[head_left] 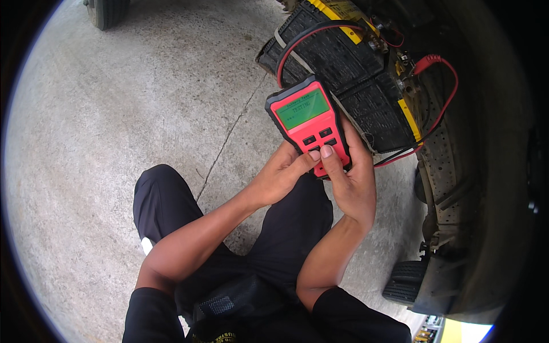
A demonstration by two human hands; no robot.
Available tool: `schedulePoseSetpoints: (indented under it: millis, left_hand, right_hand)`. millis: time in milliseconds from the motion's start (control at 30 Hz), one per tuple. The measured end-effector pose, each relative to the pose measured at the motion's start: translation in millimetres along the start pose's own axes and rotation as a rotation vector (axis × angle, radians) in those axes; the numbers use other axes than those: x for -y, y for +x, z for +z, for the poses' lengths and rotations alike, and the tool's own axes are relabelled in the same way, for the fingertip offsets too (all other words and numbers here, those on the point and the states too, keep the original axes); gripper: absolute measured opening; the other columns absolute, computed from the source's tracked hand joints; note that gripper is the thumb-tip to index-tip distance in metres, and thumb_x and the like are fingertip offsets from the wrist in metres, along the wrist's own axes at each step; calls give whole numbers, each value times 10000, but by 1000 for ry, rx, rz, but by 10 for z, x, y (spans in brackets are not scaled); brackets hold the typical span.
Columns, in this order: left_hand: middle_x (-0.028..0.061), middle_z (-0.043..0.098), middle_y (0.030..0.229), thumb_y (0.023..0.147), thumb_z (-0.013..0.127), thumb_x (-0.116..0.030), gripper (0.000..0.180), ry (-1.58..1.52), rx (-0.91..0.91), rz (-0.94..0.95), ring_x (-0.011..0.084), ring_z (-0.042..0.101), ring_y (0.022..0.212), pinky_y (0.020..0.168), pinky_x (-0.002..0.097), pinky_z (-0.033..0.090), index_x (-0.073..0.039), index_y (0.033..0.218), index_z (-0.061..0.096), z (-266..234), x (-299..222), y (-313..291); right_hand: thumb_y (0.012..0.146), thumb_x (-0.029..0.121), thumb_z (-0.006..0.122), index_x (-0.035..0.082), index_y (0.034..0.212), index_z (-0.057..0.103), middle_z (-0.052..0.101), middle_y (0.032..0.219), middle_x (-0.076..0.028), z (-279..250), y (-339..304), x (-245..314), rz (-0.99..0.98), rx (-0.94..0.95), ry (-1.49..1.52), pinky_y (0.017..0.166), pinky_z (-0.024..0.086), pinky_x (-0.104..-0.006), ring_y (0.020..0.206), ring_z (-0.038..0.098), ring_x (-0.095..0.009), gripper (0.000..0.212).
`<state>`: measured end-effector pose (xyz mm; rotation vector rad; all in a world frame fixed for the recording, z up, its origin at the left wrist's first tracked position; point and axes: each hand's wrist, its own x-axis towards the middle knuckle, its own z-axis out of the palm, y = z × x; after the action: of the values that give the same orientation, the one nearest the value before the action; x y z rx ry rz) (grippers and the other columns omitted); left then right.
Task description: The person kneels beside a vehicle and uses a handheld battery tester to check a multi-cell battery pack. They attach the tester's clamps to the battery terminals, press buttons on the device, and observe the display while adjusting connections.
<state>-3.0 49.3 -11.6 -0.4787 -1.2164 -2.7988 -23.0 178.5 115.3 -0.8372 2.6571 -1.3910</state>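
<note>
A red and black handheld battery tester (305,111) with a lit green screen is held between both my hands, above my knees. My left hand (286,171) grips its lower left side, the thumb lying on the keypad. Wrapped round its right side is my right hand (354,174), with its thumb on the buttons next to the left thumb. Black and red leads (311,32) loop from the tester's top toward two black batteries (337,54) with yellow edges. A red clamp (426,63) sits by the terminals on the far right of the batteries.
The batteries sit against a vehicle's dark metal frame (449,177) along the right side. A tyre (405,281) shows at the lower right, and another tyre (108,12) at the top left. Grey concrete floor (143,97) with a crack lies beneath.
</note>
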Motion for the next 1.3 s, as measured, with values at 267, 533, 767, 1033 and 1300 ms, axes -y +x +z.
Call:
schedulePoseSetpoints:
  millis: [267, 533, 767, 1033, 1300]
  left_hand:
    - [63, 657, 1377, 1177, 594, -319, 474, -53, -7, -76, 143, 603, 1253, 1070, 355, 508, -10, 1530, 525, 22, -149, 4]
    - [97, 699, 1324, 1147, 631, -336, 512, -14, 49, 18, 183, 707, 1137, 907, 380, 633, 19, 1497, 513, -111, -59, 185]
    - [136, 686, 1399, 1146, 629, -357, 530, -24, 77, 24, 242, 710, 1249, 963, 420, 663, 8, 1517, 526, -177, -13, 205]
    - [133, 672, 1431, 1156, 622, -404, 561, -52, 96, 7, 253, 700, 1269, 1004, 437, 648, -2, 1538, 545, -112, 52, 230]
    - [148, 662, 1444, 1173, 587, -399, 563, -40, 64, -61, 244, 699, 1266, 1025, 430, 625, 10, 1553, 517, -77, 25, 229]
  right_hand:
    - [1002, 137, 733, 23, 1484, 651, 717, 1343, -187, 22, -90, 277, -402, -265, -507, 1094, 536, -428, 1258, 700, -343, 502]
    - [878, 214, 919, 105, 1008, 811, 780, 997, -12, -2, -1299, 332, -226, 765, -281, 712, 596, -329, 834, 766, -187, 201]
    - [936, 332, 889, 104, 1066, 764, 768, 1056, -35, -69, -1870, 118, 151, 928, -194, 750, 622, -373, 905, 779, -234, 292]
    - [925, 471, 850, 100, 1060, 735, 723, 997, 1, 118, -1956, 69, 11, 1018, -301, 771, 593, -364, 886, 737, -198, 412]
    - [1037, 248, 745, 128, 949, 625, 554, 861, 8, -43, -1978, 243, -136, 1115, -342, 740, 486, -348, 844, 598, -175, 191]
